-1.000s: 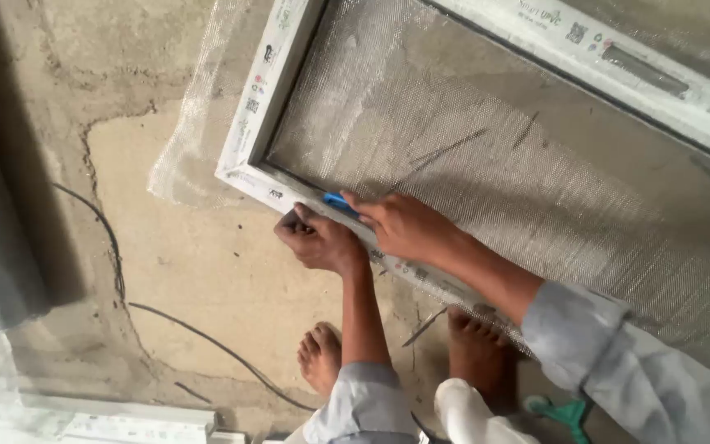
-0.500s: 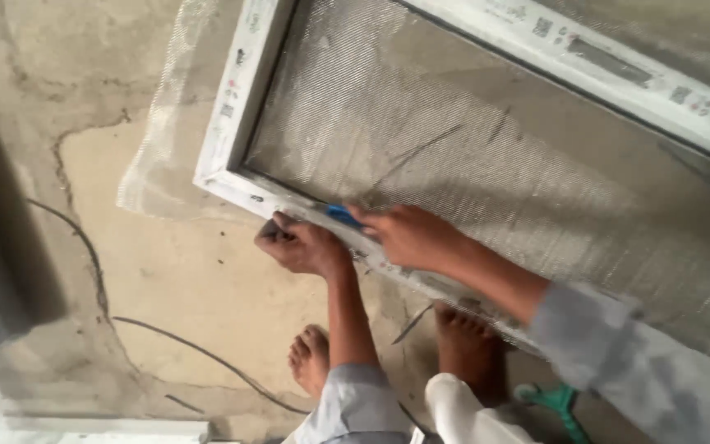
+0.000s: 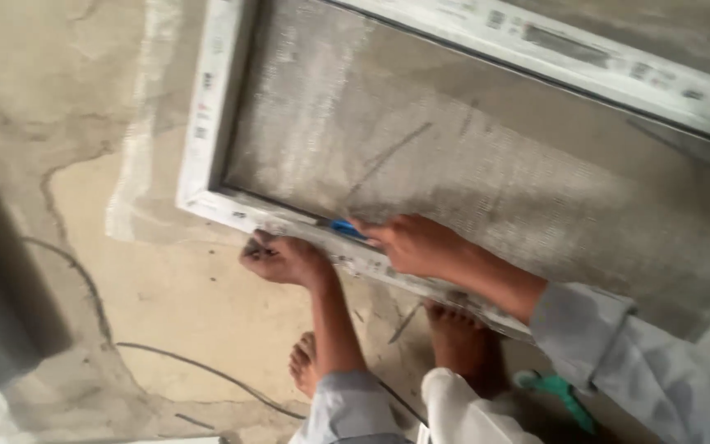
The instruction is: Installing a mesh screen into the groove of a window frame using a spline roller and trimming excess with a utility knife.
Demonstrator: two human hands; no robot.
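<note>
here, grey mesh [image 3: 486, 181] stretches across a white frame [image 3: 207, 123].

A white window frame [image 3: 207, 123] lies flat on the concrete floor [image 3: 166, 312], its corner near the bottom left of the opening. Grey mesh screen [image 3: 470, 181] is stretched across the frame, and its loose, translucent edge spills past the frame's left side onto the floor. A small blue tool [image 3: 345, 229] rests on the frame's lower rail, its tip at the groove where mesh meets rail.
</note>
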